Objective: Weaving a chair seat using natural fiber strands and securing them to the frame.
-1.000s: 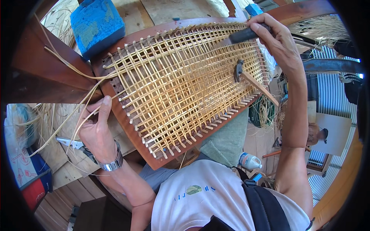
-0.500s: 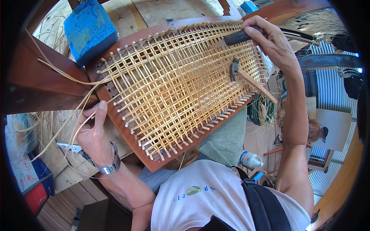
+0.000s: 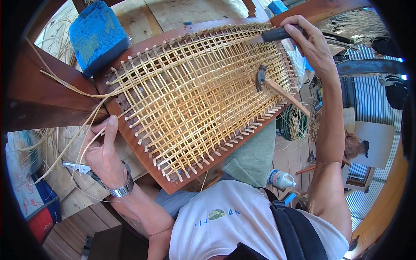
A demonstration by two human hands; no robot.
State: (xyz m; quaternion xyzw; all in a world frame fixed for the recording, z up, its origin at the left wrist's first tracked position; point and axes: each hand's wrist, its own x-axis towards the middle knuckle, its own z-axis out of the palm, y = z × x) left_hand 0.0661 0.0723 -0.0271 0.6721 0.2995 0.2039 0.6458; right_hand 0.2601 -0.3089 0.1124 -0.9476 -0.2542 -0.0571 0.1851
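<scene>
A wooden frame [image 3: 151, 167] in front of me carries a woven cane panel [image 3: 203, 95], with wooden pegs standing around its edge. My left hand [image 3: 102, 151], at the frame's left edge, pinches a pale cane strand [image 3: 92, 143] between thumb and fingers. Over the panel's far right part, my right hand [image 3: 310, 43] grips a dark-handled knife-like tool [image 3: 276, 34]. Its blade points left, over the weave; whether the tip touches the cane I cannot tell. A small hammer [image 3: 288, 99] with a wooden handle lies across the weave below my right hand.
A blue block [image 3: 97, 37] stands at the frame's far left corner. Loose cane strands [image 3: 71, 85] trail off to the left. A saw [image 3: 78, 166] lies beyond my left wrist. A plastic bottle [image 3: 281, 178] and a coil with cane scraps [image 3: 294, 125] are to the right.
My right hand and the tool have moved slightly right, so the blade sits farther right over the weave. The panel appears shifted a little left. My left hand keeps its pinch.
</scene>
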